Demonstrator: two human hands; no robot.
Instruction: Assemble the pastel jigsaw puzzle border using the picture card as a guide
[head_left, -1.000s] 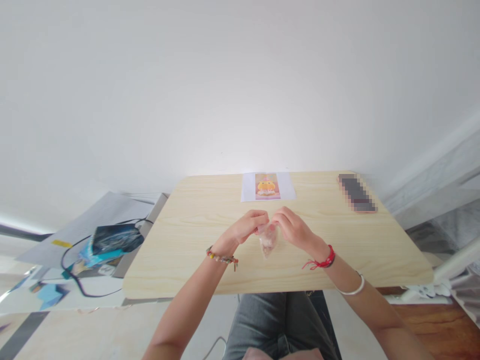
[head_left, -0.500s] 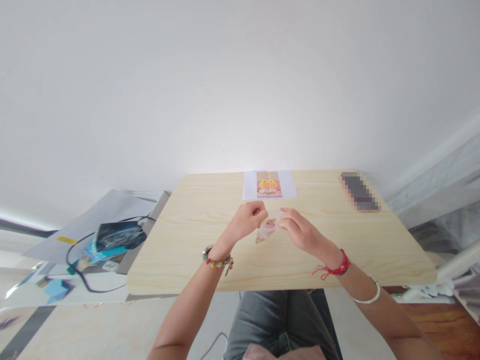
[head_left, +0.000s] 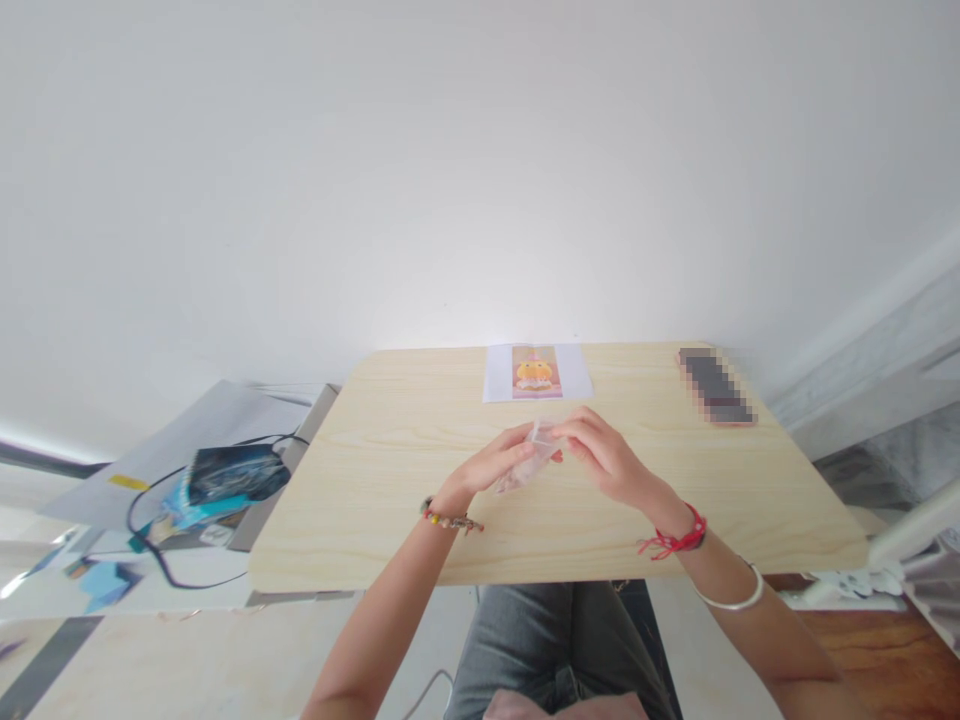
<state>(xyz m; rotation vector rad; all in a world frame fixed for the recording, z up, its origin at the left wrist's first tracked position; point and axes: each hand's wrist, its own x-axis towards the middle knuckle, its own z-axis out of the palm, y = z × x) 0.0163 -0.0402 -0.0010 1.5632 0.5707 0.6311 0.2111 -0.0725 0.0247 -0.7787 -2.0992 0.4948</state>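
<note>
A pale wooden table [head_left: 390,470] fills the middle of the frame. Over its centre, a small clear plastic bag [head_left: 525,462] with something pale inside is pinched between both hands: the left hand [head_left: 499,462] cradles it from below, and the right hand [head_left: 604,455] grips its top edge.

A plain white wall [head_left: 480,170] fills the upper view, evenly lit. Below it, a pale wood desk [head_left: 420,540] stands against that wall. Left of the desk, light flooring [head_left: 150,660] carries papers and a black cable [head_left: 161,570]. At right, reddish wooden floor [head_left: 885,650].
</note>
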